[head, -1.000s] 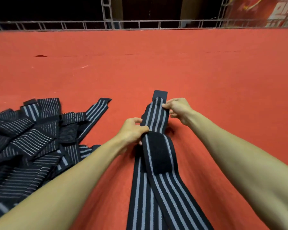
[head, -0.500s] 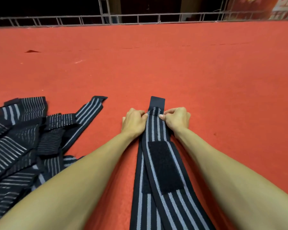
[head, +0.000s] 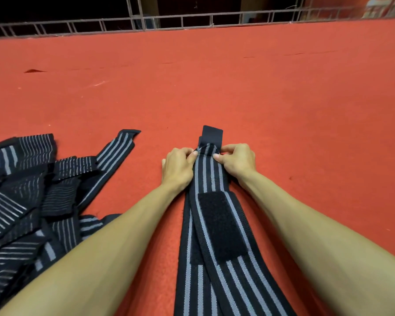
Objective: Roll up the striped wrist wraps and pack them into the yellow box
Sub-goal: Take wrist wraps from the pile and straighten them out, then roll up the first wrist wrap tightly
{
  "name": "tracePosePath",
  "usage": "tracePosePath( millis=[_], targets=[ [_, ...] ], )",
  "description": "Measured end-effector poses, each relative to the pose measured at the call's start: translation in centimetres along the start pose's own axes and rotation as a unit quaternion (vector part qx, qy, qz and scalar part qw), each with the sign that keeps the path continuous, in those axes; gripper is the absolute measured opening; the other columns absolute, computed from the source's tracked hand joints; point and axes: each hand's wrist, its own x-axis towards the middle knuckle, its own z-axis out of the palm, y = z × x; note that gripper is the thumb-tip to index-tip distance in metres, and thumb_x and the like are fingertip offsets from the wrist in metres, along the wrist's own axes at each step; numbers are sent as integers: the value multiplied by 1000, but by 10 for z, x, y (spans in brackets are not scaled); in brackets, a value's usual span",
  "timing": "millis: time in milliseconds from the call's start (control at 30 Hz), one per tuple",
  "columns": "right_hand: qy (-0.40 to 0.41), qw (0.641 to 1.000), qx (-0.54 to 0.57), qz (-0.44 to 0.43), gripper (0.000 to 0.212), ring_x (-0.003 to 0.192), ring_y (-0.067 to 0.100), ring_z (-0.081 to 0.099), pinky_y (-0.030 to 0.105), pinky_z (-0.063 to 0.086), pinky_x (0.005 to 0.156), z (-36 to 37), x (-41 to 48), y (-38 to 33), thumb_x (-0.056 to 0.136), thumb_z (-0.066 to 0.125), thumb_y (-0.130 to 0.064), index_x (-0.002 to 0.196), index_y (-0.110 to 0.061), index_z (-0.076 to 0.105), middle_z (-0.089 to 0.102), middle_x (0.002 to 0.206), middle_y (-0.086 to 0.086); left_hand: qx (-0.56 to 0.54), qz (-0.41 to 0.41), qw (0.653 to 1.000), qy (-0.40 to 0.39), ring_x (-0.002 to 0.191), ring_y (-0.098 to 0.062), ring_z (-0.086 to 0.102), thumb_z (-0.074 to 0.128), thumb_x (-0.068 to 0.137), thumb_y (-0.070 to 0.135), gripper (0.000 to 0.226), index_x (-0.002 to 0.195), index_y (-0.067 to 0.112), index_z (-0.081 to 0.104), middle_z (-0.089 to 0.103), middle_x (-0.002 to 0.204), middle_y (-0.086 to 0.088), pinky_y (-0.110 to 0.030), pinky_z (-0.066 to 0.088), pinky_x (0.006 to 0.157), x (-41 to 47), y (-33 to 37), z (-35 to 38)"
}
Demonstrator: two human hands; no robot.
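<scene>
Two black wrist wraps with grey stripes [head: 217,277] lie stacked lengthwise on the red carpet, running from the bottom edge away from me. A black hook-and-loop patch [head: 219,222] sits on the upper one. My left hand [head: 179,166] pinches the left edge of the far end. My right hand [head: 236,159] pinches the right edge, where the end is folding over. A plain black tab [head: 212,133] sticks out beyond my fingers. No yellow box is in view.
A heap of several more striped wraps [head: 30,192] covers the carpet at the left, one strap end [head: 121,144] reaching toward the middle. A metal railing [head: 192,21] borders the red carpet [head: 283,106] at the far edge.
My left hand slid forward from the patch to the far end. Both hands now pinch that end together, and its tip has begun to fold over.
</scene>
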Motion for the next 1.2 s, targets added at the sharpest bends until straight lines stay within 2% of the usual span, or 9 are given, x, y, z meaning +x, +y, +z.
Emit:
tracePosePath(
  millis=[167,267,467,667,800,900,1000,1067,1200],
  targets=[
    [-55,993,104,12,7,74,19,65,33,51,68,-19,-10,-2,81,77,-21,79,-15,73,74,83,4,-31,60,998,16,101,-24,58,51,99,31,26,104,14,70,68,100,-6,-40,41,91,-21,20,-19],
    [-65,988,142,-24,11,64,13,59,32,50,62,-34,-30,-16,83,75,-17,93,-12,73,67,73,-4,-31,89,995,20,94,-19,53,50,99,26,22,103,10,64,62,98,-5,-26,31,76,-44,37,-44],
    [-72,975,163,-134,8,79,13,62,39,53,83,-73,-85,-75,86,70,-12,94,-13,70,70,86,4,-28,141,990,-9,67,-7,44,31,105,26,18,95,14,40,48,76,8,-22,29,55,-100,83,-109],
    [-60,964,141,-215,12,88,13,66,28,54,79,-130,-147,-130,90,68,-15,102,-13,68,71,97,3,-24,182,982,35,64,-13,43,26,104,36,29,89,15,38,48,72,4,-37,30,57,-148,142,-171],
    [-60,953,177,-238,7,75,12,63,25,52,69,-165,-192,-161,90,67,-12,97,-14,65,70,87,5,-41,200,977,69,57,-14,38,29,105,35,33,74,21,29,44,64,3,-35,24,54,-181,180,-206],
    [-30,945,208,-249,7,72,12,64,24,53,68,-186,-222,-179,87,70,-9,90,-15,67,70,82,5,-72,207,971,98,52,-9,39,33,105,33,33,74,21,34,44,60,4,-26,26,49,-209,203,-227],
    [6,935,235,-267,13,74,12,67,28,55,71,-204,-251,-196,84,74,-9,80,-20,67,71,79,1,-115,215,966,83,66,1,52,40,103,32,16,102,16,45,56,77,9,-15,36,56,-239,222,-240],
    [7,930,250,-270,13,77,14,68,32,57,75,-215,-270,-204,82,76,-12,77,-21,69,72,80,2,-135,214,964,78,84,-8,57,46,102,27,24,121,12,42,59,95,6,-18,38,65,-257,231,-247],
    [-36,917,274,-289,7,77,17,67,29,55,69,-241,-305,-219,81,77,-13,84,-12,72,72,83,8,-140,210,963,92,95,-15,57,44,102,22,28,126,8,45,58,100,5,-20,38,72,-280,249,-271]
  ],
)
